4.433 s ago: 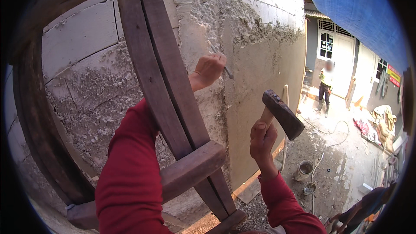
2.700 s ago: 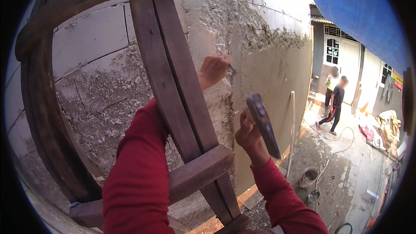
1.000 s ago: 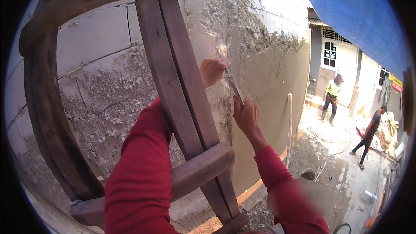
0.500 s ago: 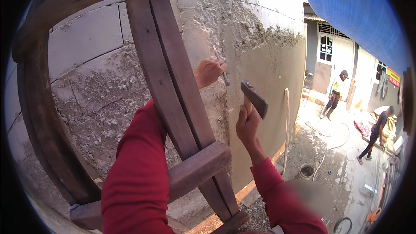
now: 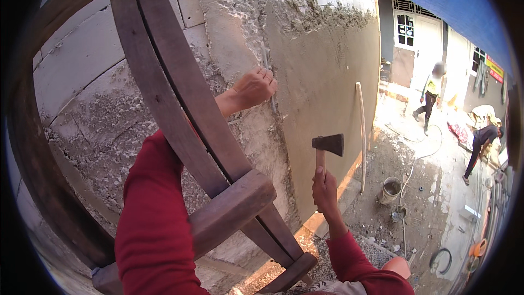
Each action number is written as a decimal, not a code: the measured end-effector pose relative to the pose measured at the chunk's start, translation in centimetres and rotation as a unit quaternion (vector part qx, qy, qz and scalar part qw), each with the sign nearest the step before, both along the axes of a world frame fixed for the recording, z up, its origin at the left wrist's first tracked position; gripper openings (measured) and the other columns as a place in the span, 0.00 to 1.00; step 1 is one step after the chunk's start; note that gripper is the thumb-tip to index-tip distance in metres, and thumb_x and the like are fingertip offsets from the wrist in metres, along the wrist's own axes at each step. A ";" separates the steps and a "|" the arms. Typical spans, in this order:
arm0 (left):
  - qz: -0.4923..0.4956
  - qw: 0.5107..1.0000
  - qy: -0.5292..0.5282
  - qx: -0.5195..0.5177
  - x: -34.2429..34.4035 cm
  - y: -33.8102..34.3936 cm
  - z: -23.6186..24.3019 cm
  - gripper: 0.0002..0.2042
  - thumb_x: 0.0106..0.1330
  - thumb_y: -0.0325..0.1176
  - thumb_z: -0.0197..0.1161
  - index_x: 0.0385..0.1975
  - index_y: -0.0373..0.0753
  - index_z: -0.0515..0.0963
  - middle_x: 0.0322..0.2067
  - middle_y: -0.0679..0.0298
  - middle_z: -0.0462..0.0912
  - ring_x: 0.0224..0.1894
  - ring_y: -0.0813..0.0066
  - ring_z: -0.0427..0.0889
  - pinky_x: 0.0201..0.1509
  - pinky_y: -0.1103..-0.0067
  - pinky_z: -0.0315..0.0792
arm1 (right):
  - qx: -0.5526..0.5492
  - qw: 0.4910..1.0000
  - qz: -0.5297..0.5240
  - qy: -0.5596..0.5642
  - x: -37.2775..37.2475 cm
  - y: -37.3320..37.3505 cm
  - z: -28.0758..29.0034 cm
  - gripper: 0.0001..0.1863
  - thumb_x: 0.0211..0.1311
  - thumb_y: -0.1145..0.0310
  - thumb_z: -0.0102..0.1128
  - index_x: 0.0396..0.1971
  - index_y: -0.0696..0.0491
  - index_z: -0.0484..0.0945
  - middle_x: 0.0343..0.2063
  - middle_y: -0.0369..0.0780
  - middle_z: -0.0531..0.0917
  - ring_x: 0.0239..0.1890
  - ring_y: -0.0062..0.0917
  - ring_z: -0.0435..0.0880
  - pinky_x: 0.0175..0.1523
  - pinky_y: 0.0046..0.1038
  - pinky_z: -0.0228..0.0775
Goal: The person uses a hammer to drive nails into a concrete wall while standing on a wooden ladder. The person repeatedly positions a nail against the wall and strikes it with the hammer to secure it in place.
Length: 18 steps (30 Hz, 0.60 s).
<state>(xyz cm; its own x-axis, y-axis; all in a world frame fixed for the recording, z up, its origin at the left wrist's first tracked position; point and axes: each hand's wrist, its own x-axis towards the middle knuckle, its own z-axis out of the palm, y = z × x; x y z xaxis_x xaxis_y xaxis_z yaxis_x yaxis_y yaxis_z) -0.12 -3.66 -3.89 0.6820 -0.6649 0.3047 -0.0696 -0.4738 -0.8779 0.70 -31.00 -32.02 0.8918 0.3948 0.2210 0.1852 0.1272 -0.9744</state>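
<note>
My left hand (image 5: pixel 255 86) reaches around the wooden ladder and is closed on a thin grey metal rod (image 5: pixel 274 104). The rod stands nearly upright against the wall, along the border between rough mortar (image 5: pixel 232 38) and smooth grey plaster (image 5: pixel 322 82). Whether its end is flattened or pointed I cannot make out. Lower and to the right, my right hand (image 5: pixel 325 188) grips a hatchet by its wooden handle. The dark hatchet head (image 5: pixel 329 144) is raised, its wide blade turned right, apart from the wall and the rod.
A dark wooden ladder (image 5: pixel 169 82) stands between me and the block wall, its rung (image 5: pixel 234 207) by my left arm. A pale pole (image 5: pixel 360 136) leans at the plaster. Below are a bucket (image 5: pixel 389 190), a hose (image 5: pixel 405 207) and two people (image 5: pixel 433 90), one bent over.
My right hand has swung the hatchet down and away from the rod, turning its blade rightward. The rod now stands straighter against the wall. One person walks left; the other has bent down.
</note>
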 end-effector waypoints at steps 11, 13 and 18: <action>0.136 0.940 0.300 -0.093 -0.9 -3.9 -5.9 0.03 0.53 0.29 0.62 0.22 0.38 0.76 0.21 0.55 0.81 0.30 0.59 0.84 0.39 0.66 0.76 | -0.104 0.977 0.073 0.173 -9.8 -10.5 -5.2 0.18 0.66 0.60 0.66 0.24 0.56 0.71 0.13 0.32 0.72 0.14 0.16 0.73 0.19 0.25 0.63; 0.187 0.908 0.346 -0.144 -1.5 -5.6 -6.8 0.07 0.59 0.32 0.61 0.22 0.36 0.78 0.21 0.52 0.81 0.31 0.55 0.85 0.38 0.63 0.76 | -0.112 0.987 0.067 0.095 -10.6 -11.1 -6.4 0.17 0.65 0.61 0.67 0.26 0.57 0.72 0.15 0.32 0.74 0.16 0.15 0.73 0.22 0.26 0.65; 0.334 0.799 0.436 -0.245 -3.9 -6.5 -8.8 0.15 0.64 0.38 0.61 0.26 0.30 0.82 0.27 0.45 0.83 0.35 0.49 0.85 0.39 0.60 0.75 | -0.099 0.991 0.088 0.028 -12.3 -12.9 -5.8 0.23 0.51 0.57 0.80 0.28 0.56 0.74 0.17 0.31 0.74 0.19 0.17 0.73 0.25 0.26 0.67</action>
<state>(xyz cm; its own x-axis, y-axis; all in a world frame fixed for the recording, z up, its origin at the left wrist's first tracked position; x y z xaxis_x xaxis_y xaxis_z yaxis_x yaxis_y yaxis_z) -4.06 -10.18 -12.72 0.9300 -0.0102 -0.3674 -0.1411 -0.9329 -0.3312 -11.61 -43.90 -37.87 0.8137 0.5762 0.0766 0.1224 -0.0410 -0.9916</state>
